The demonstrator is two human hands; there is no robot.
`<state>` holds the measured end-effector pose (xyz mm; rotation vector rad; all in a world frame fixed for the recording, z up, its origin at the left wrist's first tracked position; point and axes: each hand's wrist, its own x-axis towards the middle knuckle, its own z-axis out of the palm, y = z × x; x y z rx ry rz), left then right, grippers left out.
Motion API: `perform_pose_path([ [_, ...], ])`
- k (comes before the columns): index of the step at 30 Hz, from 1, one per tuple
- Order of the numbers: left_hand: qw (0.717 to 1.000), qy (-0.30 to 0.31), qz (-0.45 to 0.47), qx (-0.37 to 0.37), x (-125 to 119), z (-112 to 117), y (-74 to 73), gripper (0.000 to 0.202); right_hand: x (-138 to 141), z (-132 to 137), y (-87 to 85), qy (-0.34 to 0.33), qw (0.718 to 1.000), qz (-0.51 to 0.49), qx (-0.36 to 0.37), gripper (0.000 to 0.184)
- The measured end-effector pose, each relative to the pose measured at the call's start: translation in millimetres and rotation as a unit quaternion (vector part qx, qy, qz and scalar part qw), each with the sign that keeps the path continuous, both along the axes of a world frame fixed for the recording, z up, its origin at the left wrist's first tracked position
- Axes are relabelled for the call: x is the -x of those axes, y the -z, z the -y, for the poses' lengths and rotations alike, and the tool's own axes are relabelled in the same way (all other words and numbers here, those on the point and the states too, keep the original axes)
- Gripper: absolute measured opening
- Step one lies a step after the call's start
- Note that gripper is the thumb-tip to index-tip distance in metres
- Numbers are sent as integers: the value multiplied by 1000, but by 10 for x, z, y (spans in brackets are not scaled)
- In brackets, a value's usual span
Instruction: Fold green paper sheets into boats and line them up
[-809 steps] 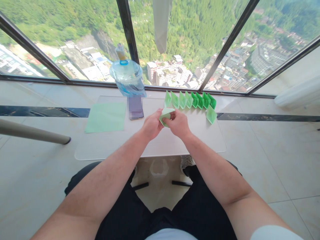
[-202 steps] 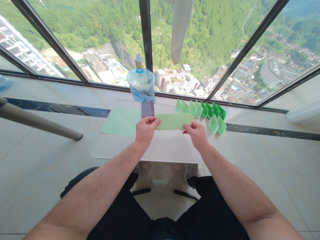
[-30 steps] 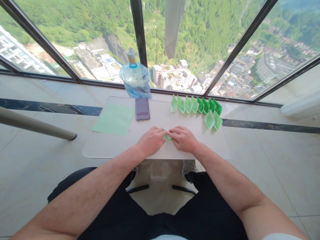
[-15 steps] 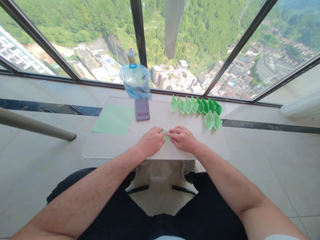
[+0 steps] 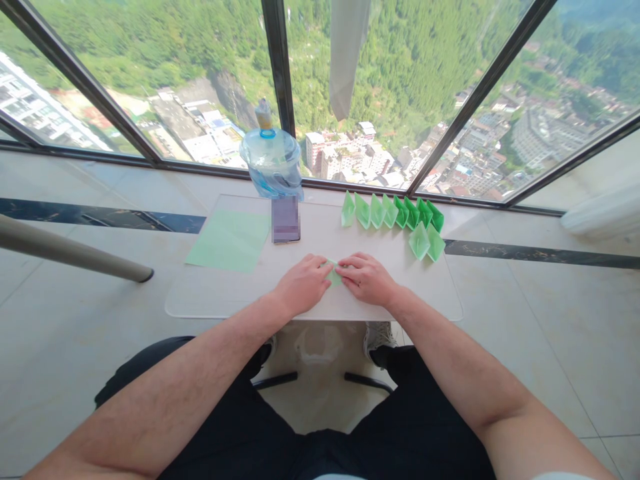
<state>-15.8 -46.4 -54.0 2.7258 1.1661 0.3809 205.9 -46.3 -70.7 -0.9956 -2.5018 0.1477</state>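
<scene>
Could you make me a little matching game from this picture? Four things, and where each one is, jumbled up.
Things:
1. phone
2. flat sheet
3. boats
4. fold

Places:
a. lying on the left part of the table
b. standing in rows, far right
c. pressed between the left hand and the right hand
d. just in front of the jug

Pairs: 1-d, 2-a, 3-b, 4-c.
</scene>
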Motion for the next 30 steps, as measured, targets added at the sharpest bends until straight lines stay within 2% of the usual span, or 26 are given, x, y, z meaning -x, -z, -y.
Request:
perform_pose_path([
  [24,999,15,-23,-23,-28,20,-71,24,6,4,-1,2,1000,15,-3,26],
  [30,1000,14,-14,-10,-32,18,-75,24,0,4,0,-1,1000,18,1,26],
])
